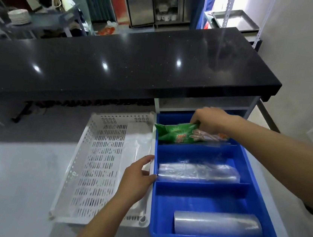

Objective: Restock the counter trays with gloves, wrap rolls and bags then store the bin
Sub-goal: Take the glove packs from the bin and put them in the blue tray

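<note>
A blue divided tray (259, 192) sits on the white work surface at the right, with three compartments. My right hand (210, 121) grips a green glove packet (177, 133) standing tilted in the far compartment. The middle compartment holds a clear wrap roll (198, 171). A second clear roll (217, 223) lies in the near compartment. My left hand (136, 179) rests on the seam between the blue tray's left rim and the white perforated basket (95, 162) beside it. Clear plastic bags (136, 145) lie in the basket's right side.
A long black countertop (119, 64) runs across behind the trays, overhanging a lower shelf. A metal rack with a steel pan (234, 21) stands at the back right. A seated person and stacked plates (19, 16) are at the far left.
</note>
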`<state>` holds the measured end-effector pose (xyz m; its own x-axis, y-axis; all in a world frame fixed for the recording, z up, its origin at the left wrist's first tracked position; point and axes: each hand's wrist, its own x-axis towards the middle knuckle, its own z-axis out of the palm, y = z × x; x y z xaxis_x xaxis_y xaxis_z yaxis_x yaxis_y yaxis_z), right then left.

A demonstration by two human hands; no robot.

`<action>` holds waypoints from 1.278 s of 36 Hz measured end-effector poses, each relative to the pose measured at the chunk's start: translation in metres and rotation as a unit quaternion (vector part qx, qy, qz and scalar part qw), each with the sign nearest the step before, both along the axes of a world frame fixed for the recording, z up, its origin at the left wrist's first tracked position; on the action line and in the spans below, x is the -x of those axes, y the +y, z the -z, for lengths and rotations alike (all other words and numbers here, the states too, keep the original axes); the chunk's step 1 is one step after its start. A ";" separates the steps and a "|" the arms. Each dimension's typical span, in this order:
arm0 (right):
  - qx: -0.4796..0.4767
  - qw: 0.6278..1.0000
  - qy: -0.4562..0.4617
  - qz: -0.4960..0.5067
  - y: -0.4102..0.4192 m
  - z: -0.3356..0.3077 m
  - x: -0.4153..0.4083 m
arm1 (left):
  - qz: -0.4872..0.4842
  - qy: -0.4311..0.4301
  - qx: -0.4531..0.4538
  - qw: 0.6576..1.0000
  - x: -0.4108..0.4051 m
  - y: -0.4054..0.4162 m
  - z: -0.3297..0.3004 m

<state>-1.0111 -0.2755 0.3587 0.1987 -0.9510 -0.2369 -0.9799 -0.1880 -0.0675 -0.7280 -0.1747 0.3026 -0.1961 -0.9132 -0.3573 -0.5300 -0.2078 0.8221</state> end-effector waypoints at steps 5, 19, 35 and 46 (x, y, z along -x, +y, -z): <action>-0.063 0.995 -0.063 0.042 -0.011 -0.016 0.005 | -0.003 0.003 -0.002 1.000 0.000 0.000 -0.002; 0.040 0.984 -0.090 0.149 0.033 0.089 -0.029 | -0.005 0.022 -0.003 1.000 0.000 0.003 -0.004; 0.060 0.984 -0.096 0.140 0.040 0.089 -0.027 | 0.004 0.016 -0.008 1.000 -0.001 0.003 -0.002; 0.123 0.959 -0.185 0.174 0.076 0.059 -0.039 | 0.012 0.007 0.000 1.000 -0.003 0.002 0.001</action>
